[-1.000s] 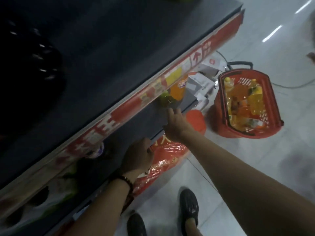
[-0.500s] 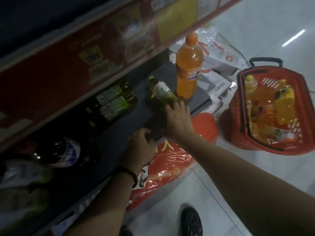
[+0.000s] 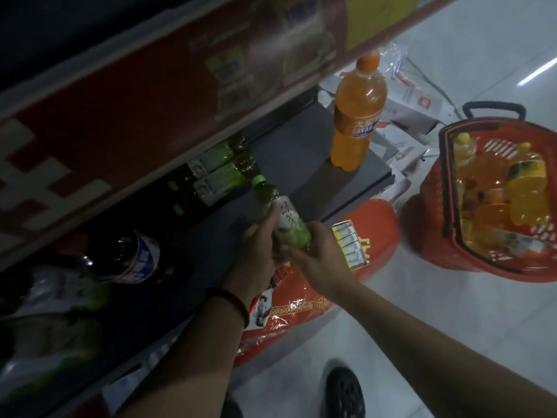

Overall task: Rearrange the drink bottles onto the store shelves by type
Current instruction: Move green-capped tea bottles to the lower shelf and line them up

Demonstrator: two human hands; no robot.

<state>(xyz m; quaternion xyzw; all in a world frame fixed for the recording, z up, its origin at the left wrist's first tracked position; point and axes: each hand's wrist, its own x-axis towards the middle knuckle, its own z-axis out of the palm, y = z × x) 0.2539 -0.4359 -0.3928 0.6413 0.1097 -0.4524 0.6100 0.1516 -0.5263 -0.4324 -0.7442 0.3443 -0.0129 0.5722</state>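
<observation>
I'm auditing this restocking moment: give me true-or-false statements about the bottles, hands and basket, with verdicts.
1. The left hand and right hand both grip the green-capped tea bottle. True.
2. The tall orange soda bottle lies on its side. False: it stands upright on the grey shelf.
3. The red plastic basket sits on the floor, holding orange and yellow bottles. True.
4. The tea bottle is uncapped. False: its green cap is on.

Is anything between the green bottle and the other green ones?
Nothing visible: the left hand and right hand hold the green bottle, its cap pointing at the two lying bottles close by.
</observation>
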